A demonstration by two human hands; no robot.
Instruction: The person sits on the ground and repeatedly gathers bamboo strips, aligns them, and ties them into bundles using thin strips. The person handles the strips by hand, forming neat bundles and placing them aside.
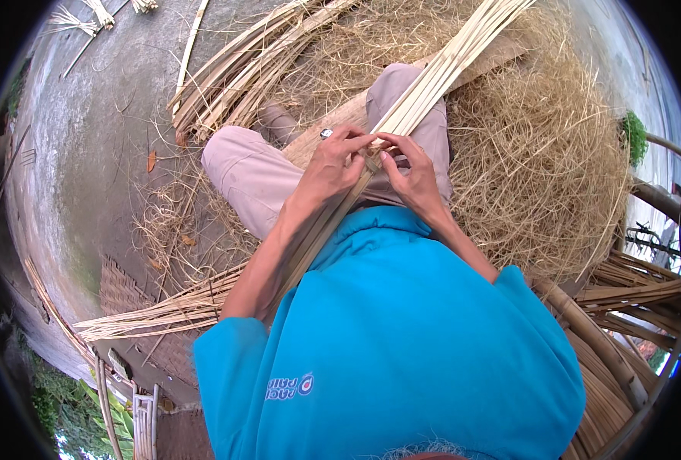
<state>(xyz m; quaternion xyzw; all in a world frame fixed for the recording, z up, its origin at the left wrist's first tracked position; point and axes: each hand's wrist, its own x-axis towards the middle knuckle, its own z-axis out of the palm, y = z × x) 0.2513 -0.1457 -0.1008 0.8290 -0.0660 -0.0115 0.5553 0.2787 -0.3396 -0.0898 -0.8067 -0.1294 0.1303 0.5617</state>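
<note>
A long bundle of pale split bamboo strips point(440, 80) lies slanting across my lap, its light ends fanning out to the upper right. My left hand point(334, 162), with a ring on one finger, is closed at the bundle's middle. From the other side my right hand point(412, 175) pinches at the same spot, thumb and forefinger close to the left fingertips. A thin strip seems to cross the bundle between them, but the fingers partly hide it. Behind the hands, the bundle's darker half runs down along my left forearm.
A large heap of thin bamboo shavings point(532, 161) spreads to my right. Longer strips point(241, 69) lie ahead on the grey ground. Another strip bundle point(164, 307) rests at my left over a woven mat point(122, 295). Bamboo poles point(585, 330) stand close at the right.
</note>
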